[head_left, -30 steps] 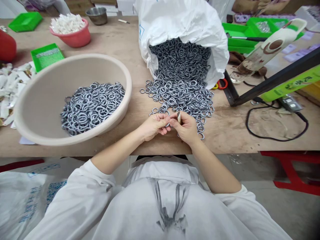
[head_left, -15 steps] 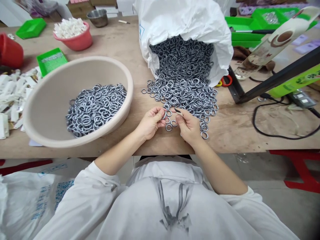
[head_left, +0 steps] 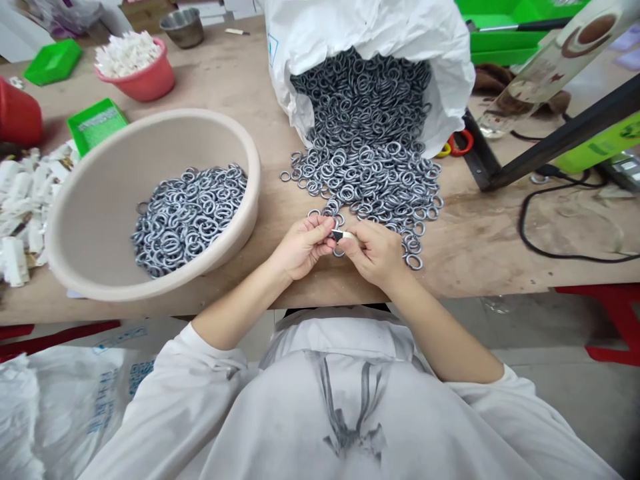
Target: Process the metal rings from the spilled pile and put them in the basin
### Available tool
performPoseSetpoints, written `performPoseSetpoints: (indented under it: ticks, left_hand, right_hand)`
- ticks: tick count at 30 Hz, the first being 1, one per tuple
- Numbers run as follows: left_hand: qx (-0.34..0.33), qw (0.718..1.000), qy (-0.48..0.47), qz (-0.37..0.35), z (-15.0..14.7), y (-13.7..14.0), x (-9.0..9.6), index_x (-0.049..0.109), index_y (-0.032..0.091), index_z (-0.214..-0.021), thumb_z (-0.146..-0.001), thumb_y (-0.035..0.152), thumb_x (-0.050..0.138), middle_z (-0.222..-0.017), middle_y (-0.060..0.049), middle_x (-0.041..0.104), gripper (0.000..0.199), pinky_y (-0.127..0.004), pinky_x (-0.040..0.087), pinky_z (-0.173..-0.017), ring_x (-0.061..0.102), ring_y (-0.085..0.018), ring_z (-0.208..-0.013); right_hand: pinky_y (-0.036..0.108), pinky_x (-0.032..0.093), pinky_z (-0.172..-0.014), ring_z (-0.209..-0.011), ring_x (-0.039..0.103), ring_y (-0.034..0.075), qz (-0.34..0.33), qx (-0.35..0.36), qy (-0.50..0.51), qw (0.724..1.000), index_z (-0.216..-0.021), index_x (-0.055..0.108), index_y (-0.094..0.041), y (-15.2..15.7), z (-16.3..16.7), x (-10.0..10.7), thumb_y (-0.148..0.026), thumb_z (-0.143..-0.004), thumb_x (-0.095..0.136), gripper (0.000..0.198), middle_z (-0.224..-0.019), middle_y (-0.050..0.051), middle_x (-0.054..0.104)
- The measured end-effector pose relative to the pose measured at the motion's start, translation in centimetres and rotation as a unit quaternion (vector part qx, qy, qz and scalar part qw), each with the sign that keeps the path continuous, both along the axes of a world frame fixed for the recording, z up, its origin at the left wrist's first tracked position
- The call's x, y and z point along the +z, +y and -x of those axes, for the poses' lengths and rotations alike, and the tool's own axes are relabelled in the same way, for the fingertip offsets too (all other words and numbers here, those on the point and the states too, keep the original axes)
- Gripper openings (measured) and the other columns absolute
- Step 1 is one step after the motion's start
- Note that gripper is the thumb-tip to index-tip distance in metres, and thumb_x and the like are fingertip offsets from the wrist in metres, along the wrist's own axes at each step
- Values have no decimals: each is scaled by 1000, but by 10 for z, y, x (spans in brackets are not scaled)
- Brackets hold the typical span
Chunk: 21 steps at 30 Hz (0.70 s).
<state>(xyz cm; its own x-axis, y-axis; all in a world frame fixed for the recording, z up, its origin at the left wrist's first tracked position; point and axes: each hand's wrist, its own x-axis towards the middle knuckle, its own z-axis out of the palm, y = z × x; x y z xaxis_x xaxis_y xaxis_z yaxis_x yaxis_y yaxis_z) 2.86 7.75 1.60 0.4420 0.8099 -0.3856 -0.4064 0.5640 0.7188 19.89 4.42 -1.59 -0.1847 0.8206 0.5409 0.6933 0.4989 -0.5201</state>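
My left hand (head_left: 304, 247) is closed, pinching a grey ring that its fingers mostly hide. In my right hand (head_left: 375, 250) is a small knife (head_left: 339, 235) with a dark blade and a pale handle, its tip against the fingertips of my left hand. Just beyond both hands spreads a pile of grey rings (head_left: 370, 177), spilling from a white sack (head_left: 370, 30) lying on its side. A large beige basin (head_left: 75, 267) holding many more such rings stands to the left of my left hand.
Left lie white plastic parts (head_left: 25, 200), a green tray (head_left: 97, 127), a red bowl (head_left: 145, 80) of white pieces and a metal bowl (head_left: 183, 30). At right are a black metal bar (head_left: 565, 140), a clear bottle (head_left: 550, 73) and a black cable (head_left: 523, 227).
My right hand has turned and brought the knife blade left, up to the ring in my left hand. The left hand keeps its pinch. The whole view has shifted slightly.
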Motion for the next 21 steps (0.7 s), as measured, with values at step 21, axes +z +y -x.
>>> performPoseSetpoints:
  ticks: [21]
  left_hand:
    - [1, 999, 20, 41, -4, -3, 0, 60, 11, -77, -90, 11, 67, -55, 4, 59, 15, -8, 47, -42, 54, -2, -40]
  right_hand:
    - [30, 36, -63, -63, 56, 17, 25, 2, -20, 999, -72, 64, -21, 1, 1, -1, -62, -100, 38, 56, -67, 5, 65]
